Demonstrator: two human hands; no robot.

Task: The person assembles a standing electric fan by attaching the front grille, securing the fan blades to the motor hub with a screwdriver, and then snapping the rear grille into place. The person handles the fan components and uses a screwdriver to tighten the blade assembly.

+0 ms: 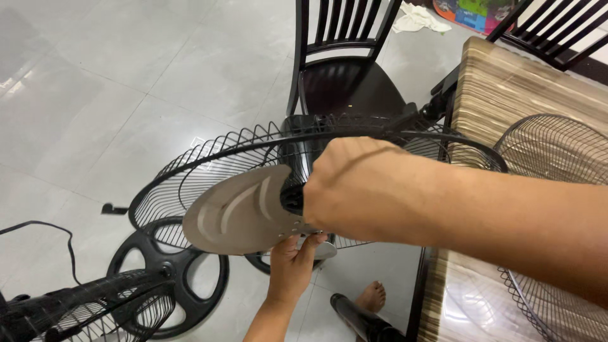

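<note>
A standing fan faces me with its black wire rear guard [209, 158] open at the front. A silver metal blade [237, 212] sticks out to the left of the black hub [292, 198]. My right hand [361, 190] reaches in from the right and is closed over the hub, hiding most of it. From below, my left hand [292, 259] comes up and grips the lower blade near the hub, thumb and fingers pinched on its edge. The other blades are hidden behind my right hand and forearm.
A dark wooden chair [345, 82] stands behind the fan. A striped table [525, 88] on the right carries a loose wire grille [557, 149]. Another fan head [82, 313], a round black base [171, 272] and a cord [44, 231] lie at lower left. My bare foot [370, 296] rests on the tiles.
</note>
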